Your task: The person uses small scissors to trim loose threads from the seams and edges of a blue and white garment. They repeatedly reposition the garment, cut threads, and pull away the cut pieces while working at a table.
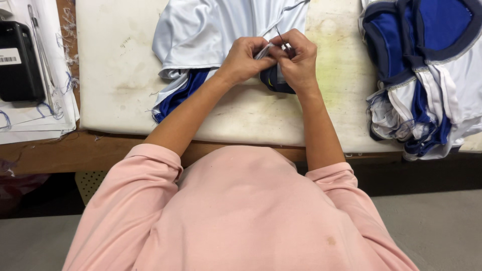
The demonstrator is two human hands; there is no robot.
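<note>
A white garment with blue trim [211, 30] lies on the padded white work surface [115, 75]. My left hand [243, 57] pinches a fold of its white fabric near the collar. Touching it from the right, my right hand [297, 59] holds a small thin metal tool [279, 35] whose tip sticks up above the fingers, and also presses on the fabric. A dark blue part of the garment shows just under my right hand. Both hands meet over the same spot of cloth.
A pile of white and blue garments [427, 75] lies at the right end of the surface. At the left are a black device [17, 62] and white papers with loose blue threads [45, 115]. The wooden table edge [75, 150] runs below.
</note>
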